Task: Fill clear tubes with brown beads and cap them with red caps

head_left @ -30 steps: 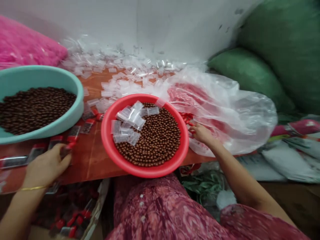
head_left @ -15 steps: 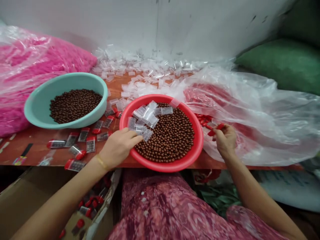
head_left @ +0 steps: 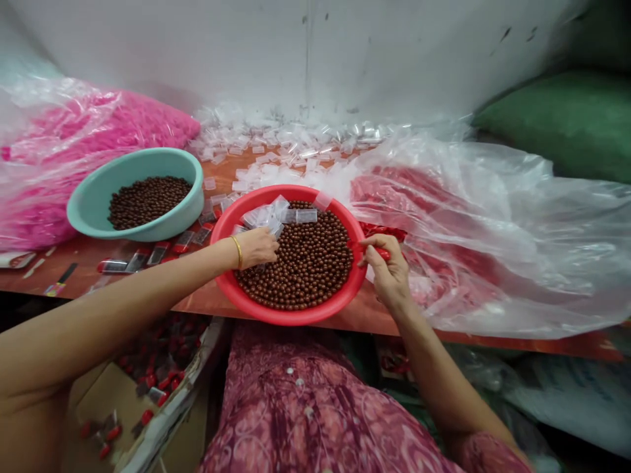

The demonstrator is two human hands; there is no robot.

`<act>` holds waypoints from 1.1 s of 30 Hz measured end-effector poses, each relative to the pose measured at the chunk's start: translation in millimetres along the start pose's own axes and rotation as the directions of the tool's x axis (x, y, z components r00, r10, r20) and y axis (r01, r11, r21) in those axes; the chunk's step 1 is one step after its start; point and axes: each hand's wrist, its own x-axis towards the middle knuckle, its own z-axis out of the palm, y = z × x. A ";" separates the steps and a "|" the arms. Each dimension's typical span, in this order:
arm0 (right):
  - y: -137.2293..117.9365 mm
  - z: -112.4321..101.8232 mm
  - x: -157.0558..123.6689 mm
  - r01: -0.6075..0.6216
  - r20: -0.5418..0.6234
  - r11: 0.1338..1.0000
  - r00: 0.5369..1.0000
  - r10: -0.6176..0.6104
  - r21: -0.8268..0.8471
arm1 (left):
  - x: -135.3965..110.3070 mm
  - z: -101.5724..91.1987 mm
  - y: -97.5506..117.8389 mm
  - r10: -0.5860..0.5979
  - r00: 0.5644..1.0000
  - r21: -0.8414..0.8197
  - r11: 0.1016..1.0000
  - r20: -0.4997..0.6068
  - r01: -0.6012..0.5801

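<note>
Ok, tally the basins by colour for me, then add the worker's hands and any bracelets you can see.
Red basin: 1
Teal basin: 1
Hands: 2, the left hand and the right hand
Gold bracelet, on the left wrist: 1
Total: 5

Whether the left hand (head_left: 259,247) holds anything is hidden; the right hand (head_left: 393,272) partly covers a red piece (head_left: 383,253); the left edge crops the pink bag (head_left: 118,125), the right the green sack (head_left: 566,125), the bottom the cardboard box (head_left: 160,417)
</note>
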 end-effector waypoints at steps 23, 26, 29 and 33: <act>-0.6 -14.5 17.9 0.382 0.523 0.895 0.824 -0.218 -0.229 | 71.7 5.5 17.3 -0.503 0.829 -0.967 -0.195 0.243 0.165; -6.4 -29.7 21.5 0.569 0.700 0.734 0.691 -0.181 -0.371 | 59.9 -1.2 18.5 -0.534 0.831 -0.928 -0.367 0.156 -0.061; -14.7 -38.2 24.4 0.702 0.766 0.534 0.626 -0.146 -0.471 | 52.8 -9.5 22.4 -0.577 0.805 -0.897 -0.418 0.139 -0.145; -23.1 -34.1 23.0 0.720 0.742 0.367 0.662 -0.109 -0.589 | 46.5 -12.0 27.4 -0.614 0.784 -0.916 -0.359 0.089 -0.178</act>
